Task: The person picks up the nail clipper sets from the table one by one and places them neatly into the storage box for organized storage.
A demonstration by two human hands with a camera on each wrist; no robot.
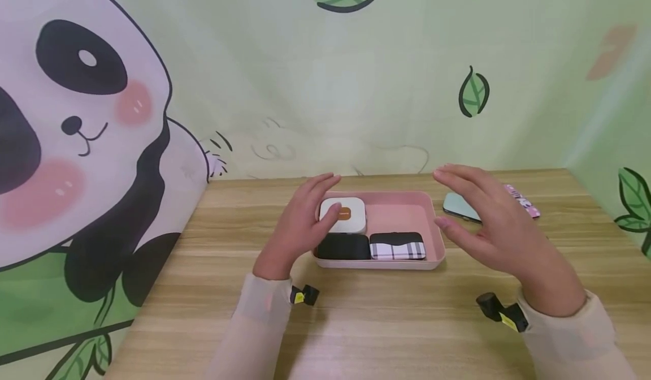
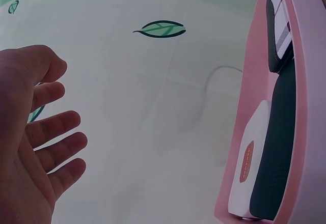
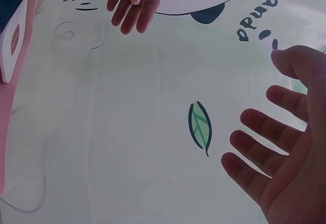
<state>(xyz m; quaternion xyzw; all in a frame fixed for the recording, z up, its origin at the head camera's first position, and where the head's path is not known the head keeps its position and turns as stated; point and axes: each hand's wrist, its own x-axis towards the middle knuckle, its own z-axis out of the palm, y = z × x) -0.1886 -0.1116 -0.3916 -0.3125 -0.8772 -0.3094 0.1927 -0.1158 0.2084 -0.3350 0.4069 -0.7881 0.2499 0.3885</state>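
Note:
A shallow pink tray [image 1: 402, 213] stands on the table. At its back left lies a white rounded case [image 1: 353, 221] with an orange-brown label. In front of that is a black case [image 1: 343, 247], and to its right a case in black and white plaid [image 1: 398, 247]. My left hand [image 1: 305, 216] hovers at the tray's left end, fingers extended, partly covering the white case from the head camera. Beyond the tray's right end, my right hand [image 1: 500, 227] is raised with spread fingers. Both palms [image 2: 30, 147] look bare in the wrist views.
Right of the tray lie a light blue flat case [image 1: 458, 206] and a pink patterned case [image 1: 524, 202], both partly behind my right hand. A fabric backdrop [image 1: 396, 114] with a panda and leaves rises behind the wooden table [image 1: 407, 323].

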